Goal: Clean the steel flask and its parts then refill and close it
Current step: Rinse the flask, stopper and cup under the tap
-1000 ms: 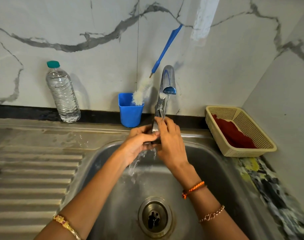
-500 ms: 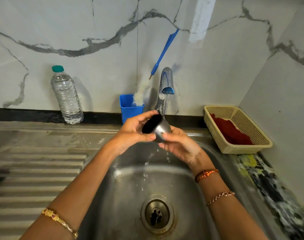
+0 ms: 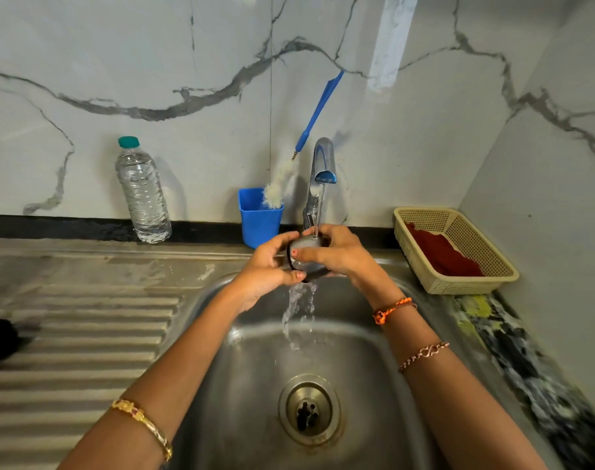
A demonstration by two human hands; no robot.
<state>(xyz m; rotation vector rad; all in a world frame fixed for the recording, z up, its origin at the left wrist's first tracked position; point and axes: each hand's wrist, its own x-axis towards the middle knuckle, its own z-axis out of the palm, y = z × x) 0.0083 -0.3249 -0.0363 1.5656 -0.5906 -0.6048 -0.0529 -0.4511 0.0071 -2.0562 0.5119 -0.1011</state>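
While tap water ran over it at the frame's centre, both the left hand [image 3: 267,266] and right hand [image 3: 340,254] curled around the steel flask cap [image 3: 306,256], rinsing apparently unfinished, refilling and closing seemingly ahead.

Bare forearms, no sleeves. Gold bangle [image 3: 143,423] with reddish stones, perhaps, on left wrist. Orange braided thread [image 3: 393,309] on right wrist, coppery chain bracelet [image 3: 423,355] further up. Red-painted nails.
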